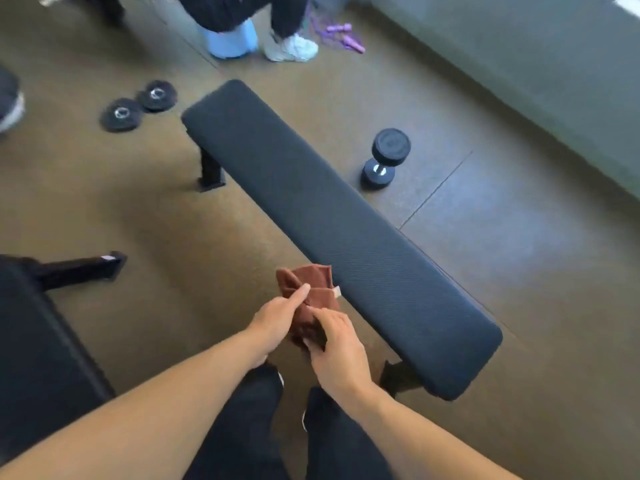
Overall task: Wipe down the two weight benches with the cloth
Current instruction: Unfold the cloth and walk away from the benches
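A long black flat weight bench [329,223] runs diagonally from upper left to lower right in front of me. A second black bench [38,344] shows partly at the left edge, with one leg [79,268] sticking out. Between them, above the floor, I hold a crumpled brown cloth [308,292] in both hands. My left hand [277,320] grips its left side with the index finger stretched over it. My right hand [337,348] pinches its lower edge. The cloth hangs just left of the near bench's edge, not touching the pad.
A black dumbbell [384,157] stands on the floor right of the bench. Two black weight plates [138,105] lie at upper left. Another person's legs and white shoe [291,46] are at the top, by a blue roller [230,41] and purple items [346,38]. A grey mat [536,64] fills the upper right.
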